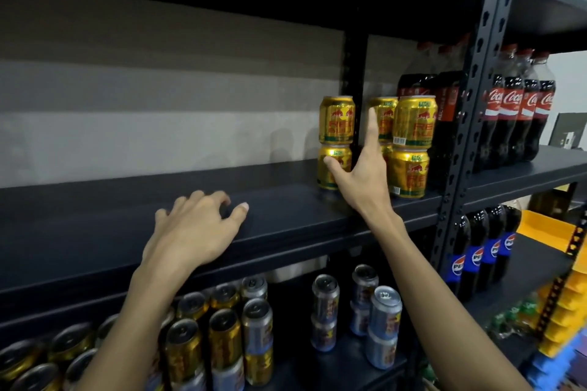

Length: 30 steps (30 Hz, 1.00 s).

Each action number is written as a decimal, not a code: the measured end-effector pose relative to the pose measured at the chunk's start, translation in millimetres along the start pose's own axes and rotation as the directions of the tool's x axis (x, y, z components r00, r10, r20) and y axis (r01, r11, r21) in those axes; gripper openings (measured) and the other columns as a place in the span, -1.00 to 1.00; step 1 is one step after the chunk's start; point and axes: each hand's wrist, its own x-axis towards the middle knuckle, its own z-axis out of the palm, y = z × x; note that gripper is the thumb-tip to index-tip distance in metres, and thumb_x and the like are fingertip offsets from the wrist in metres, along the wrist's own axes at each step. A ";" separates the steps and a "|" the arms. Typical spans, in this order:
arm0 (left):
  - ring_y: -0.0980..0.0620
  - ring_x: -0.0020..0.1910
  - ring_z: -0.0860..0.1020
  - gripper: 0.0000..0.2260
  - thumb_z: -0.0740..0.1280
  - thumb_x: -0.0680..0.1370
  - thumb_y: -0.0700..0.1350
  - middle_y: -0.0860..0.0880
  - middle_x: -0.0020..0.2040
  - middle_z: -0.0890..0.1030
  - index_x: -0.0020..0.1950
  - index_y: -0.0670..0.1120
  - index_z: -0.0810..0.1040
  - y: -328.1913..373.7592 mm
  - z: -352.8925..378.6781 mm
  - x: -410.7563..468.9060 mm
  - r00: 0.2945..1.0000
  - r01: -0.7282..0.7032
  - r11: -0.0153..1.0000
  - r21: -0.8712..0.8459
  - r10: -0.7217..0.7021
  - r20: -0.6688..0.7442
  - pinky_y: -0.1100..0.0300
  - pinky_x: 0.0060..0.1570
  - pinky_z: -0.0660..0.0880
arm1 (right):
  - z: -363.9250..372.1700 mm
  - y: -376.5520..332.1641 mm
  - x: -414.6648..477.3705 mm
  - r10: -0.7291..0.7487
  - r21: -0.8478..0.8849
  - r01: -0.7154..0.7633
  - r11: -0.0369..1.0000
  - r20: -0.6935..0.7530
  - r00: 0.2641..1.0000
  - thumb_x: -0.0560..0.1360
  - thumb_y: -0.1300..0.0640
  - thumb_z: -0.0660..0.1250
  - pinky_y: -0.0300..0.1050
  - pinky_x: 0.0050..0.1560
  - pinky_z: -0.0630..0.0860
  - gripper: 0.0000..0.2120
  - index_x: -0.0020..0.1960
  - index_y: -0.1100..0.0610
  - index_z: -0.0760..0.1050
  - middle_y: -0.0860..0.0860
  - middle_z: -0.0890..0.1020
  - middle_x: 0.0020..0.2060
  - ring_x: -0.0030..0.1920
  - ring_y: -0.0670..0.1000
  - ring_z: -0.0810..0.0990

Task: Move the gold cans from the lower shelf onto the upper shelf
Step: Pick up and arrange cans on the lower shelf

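Resting on the front edge of the upper shelf [95,216], the left hand [197,228] lies palm down with its fingers loosely curled and holds nothing. The right hand [359,168] reaches further in with its fingers spread apart. Its thumb tip is at the lower can of the left gold stack [336,119] and its forefinger points up along the middle gold stack [386,114], but it clasps neither.

A third gold stack [413,124] stands just to the right, nearer the shelf edge. All three stacks are two cans high and upright on the upper shelf. Behind and to their right stand dark cola bottles [517,105] with red labels.

On the lower shelf [343,368] more gold cans [224,340] crowd the left side beneath the left forearm, mixed with silver-blue cans [384,305], which also stand stacked towards the right. Blue-labelled bottles [476,257] stand past the rack's upright post, and yellow bins [559,327] are stacked at the far right.
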 end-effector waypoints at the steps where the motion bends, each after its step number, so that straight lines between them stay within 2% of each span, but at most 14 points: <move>1: -0.08 0.27 0.43 -0.52 0.00 0.61 0.32 -0.01 0.31 0.47 0.36 0.11 0.43 1.4 -0.5 -0.8 0.999 -0.016 1.000 -0.015 0.015 -0.044 -0.11 0.26 0.31 | -1.8 -2.0 -6.1 -0.003 0.009 0.003 1.000 -0.034 0.999 0.53 0.10 0.47 -0.06 0.52 0.21 0.00 0.66 -0.07 -0.20 0.04 0.23 0.59 0.54 -0.08 0.21; 3: -0.06 0.05 0.48 -0.58 0.05 0.61 0.28 -0.01 0.21 0.55 0.28 0.09 0.49 2.6 1.3 -7.5 0.982 -0.047 0.998 -0.045 0.038 -0.184 -0.02 0.04 0.39 | -3.2 -6.0 -24.9 0.019 0.038 -0.017 0.999 -0.060 0.998 0.54 0.11 0.46 -0.08 0.51 0.20 -0.04 0.67 -0.04 -0.15 0.01 0.22 0.59 0.50 -0.18 0.16; 5: -0.03 -0.12 0.45 -0.65 0.10 0.62 0.21 0.00 0.09 0.60 0.22 0.06 0.52 5.9 4.8 -17.2 0.938 -0.079 0.997 -0.024 0.066 -0.339 0.07 -0.16 0.33 | -1.9 -7.7 -45.4 0.037 0.037 -0.034 0.999 -0.081 0.996 0.55 0.08 0.44 0.06 0.51 0.30 -0.10 0.66 -0.04 -0.09 0.00 0.30 0.55 0.50 -0.11 0.27; 8: -0.08 -0.23 0.55 -0.72 0.14 0.64 0.09 0.02 -0.13 0.63 0.04 0.00 0.60 7.3 28.1 -34.0 0.797 -0.165 0.976 0.144 0.218 -0.564 0.11 -0.27 0.28 | 5.2 -2.9 -78.1 0.038 0.006 -0.037 0.999 -0.106 0.994 0.58 0.01 0.38 0.26 0.54 0.19 -0.23 0.64 0.01 0.03 -0.02 0.45 0.42 0.45 -0.03 0.39; 9: -0.08 -0.23 0.57 -0.71 0.14 0.65 0.04 0.01 -0.15 0.64 -0.01 -0.03 0.62 6.3 39.8 -38.2 0.729 -0.193 0.960 0.201 0.278 -0.626 0.09 -0.25 0.30 | 8.0 -1.4 -87.7 0.047 0.006 -0.046 0.999 -0.112 0.993 0.60 -0.01 0.35 0.27 0.58 0.07 -0.28 0.63 0.03 0.08 -0.02 0.47 0.40 0.45 -0.03 0.39; 11: -0.06 -0.06 0.59 -0.74 0.19 0.63 -0.01 0.00 0.00 0.67 0.07 -0.06 0.64 -0.8 68.8 -44.6 0.596 -0.271 0.938 0.218 0.341 -0.727 0.02 0.00 0.35 | 14.3 4.3 -109.0 0.059 0.024 -0.056 0.998 -0.133 0.989 0.64 -0.02 0.29 0.31 0.59 -0.05 -0.41 0.60 0.06 0.18 0.00 0.46 0.42 0.52 0.01 0.32; 14: -0.10 0.33 0.47 -0.71 0.31 0.56 -0.10 -0.11 0.30 0.57 0.25 -0.12 0.60 -13.0 113.1 -54.7 0.476 -0.424 0.892 0.157 0.367 -0.799 -0.06 0.42 0.19 | 25.4 13.7 -141.8 0.019 0.038 -0.013 0.999 -0.149 0.989 0.67 0.01 0.26 0.37 0.55 0.04 -0.49 0.56 0.12 0.26 0.05 0.28 0.57 0.63 0.05 0.06; 17: -0.14 0.33 0.47 -0.76 0.31 0.51 -0.21 -0.17 0.33 0.51 0.17 -0.13 0.59 -30.1 156.5 -68.4 0.360 -0.593 0.790 0.155 0.432 -0.827 -0.06 0.37 0.28 | 40.6 24.3 -174.6 -0.034 0.070 0.044 0.997 -0.137 0.990 0.65 0.08 0.29 0.42 0.51 0.10 -0.51 0.54 0.13 0.27 0.12 0.09 0.63 0.64 0.09 0.01; 19: -0.15 0.23 0.51 -0.75 0.32 0.48 -0.26 -0.18 0.27 0.51 0.16 -0.14 0.55 -51.7 192.1 -76.3 0.424 -0.634 0.765 0.115 0.468 -0.775 0.00 0.24 0.38 | 53.7 34.2 -199.5 -0.059 0.078 0.069 0.995 -0.120 0.991 0.63 0.10 0.30 0.45 0.48 0.16 -0.51 0.51 0.14 0.29 0.16 0.07 0.63 0.64 0.11 0.04; 22: -0.15 0.15 0.54 -0.75 0.29 0.50 -0.22 -0.18 0.20 0.56 0.17 -0.18 0.56 -87.8 243.1 -88.8 0.656 -0.563 0.826 -0.025 0.428 -0.622 0.00 0.09 0.46 | 72.8 49.8 -233.1 0.017 0.100 -0.015 0.995 -0.022 1.000 0.60 0.06 0.30 0.37 0.44 0.30 -0.52 0.49 0.12 0.32 0.13 0.18 0.57 0.59 0.08 0.17; 24: -0.12 0.10 0.55 -0.75 0.25 0.51 -0.18 -0.15 0.15 0.56 0.13 -0.21 0.60 -108.7 269.3 -96.8 0.780 -0.488 0.868 -0.096 0.383 -0.495 0.03 0.02 0.46 | 83.9 58.0 -247.6 0.106 0.098 -0.122 0.988 0.154 0.982 0.60 0.07 0.33 0.21 0.44 0.35 -0.52 0.48 0.13 0.34 0.09 0.31 0.48 0.49 -0.10 0.20; 26: -0.09 0.04 0.56 -0.76 0.23 0.51 -0.18 -0.10 0.09 0.56 0.08 -0.21 0.61 -126.6 291.5 -105.4 0.850 -0.434 0.892 -0.128 0.357 -0.388 0.07 -0.02 0.45 | 95.0 66.3 -257.3 0.123 0.079 -0.161 0.984 0.361 0.924 0.59 0.11 0.36 0.00 0.45 0.33 -0.50 0.49 0.08 0.34 0.04 0.36 0.42 0.43 -0.18 0.22; 28: -0.04 -0.04 0.56 -0.81 0.22 0.51 -0.18 -0.04 0.00 0.55 0.00 -0.17 0.60 -142.7 310.7 -114.8 0.896 -0.398 0.901 -0.171 0.342 -0.285 0.08 -0.06 0.50 | 104.7 73.1 -262.3 0.145 0.050 -0.197 0.979 0.512 0.847 0.58 0.09 0.38 -0.22 0.44 0.23 -0.41 0.55 -0.02 0.27 0.06 0.31 0.48 0.51 -0.08 0.23; 30: 0.03 -0.14 0.54 -0.86 0.21 0.51 -0.16 0.03 -0.09 0.52 -0.10 -0.11 0.57 -156.9 324.9 -121.6 0.930 -0.344 0.916 -0.208 0.302 -0.207 0.12 -0.14 0.51 | 115.5 78.9 -265.2 0.193 -0.002 -0.246 0.969 0.625 0.756 0.58 0.07 0.41 -0.28 0.42 0.15 -0.32 0.60 -0.10 0.18 0.07 0.19 0.56 0.57 0.01 0.18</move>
